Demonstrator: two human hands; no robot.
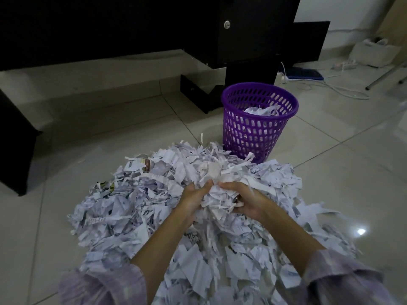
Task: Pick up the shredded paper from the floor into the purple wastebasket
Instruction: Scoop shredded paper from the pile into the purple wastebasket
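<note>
Shredded paper point(136, 216) lies in one broad heap on the tiled floor point(330, 155), a tangle of white strips and torn scraps with grey print and a few coloured bits. Two hands meet above its middle: the left hand point(195, 201) and the right hand point(241, 200) are both cupped round one lifted bunch point(217, 183). One purple wastebasket point(256, 130) stands just beyond the heap, touching its far edge, with some shreds already inside

Pale tiled floor point(330, 150) — shredded paper point(132, 216) heaped on it, purple wastebasket point(253, 133) just beyond the heap.
</note>
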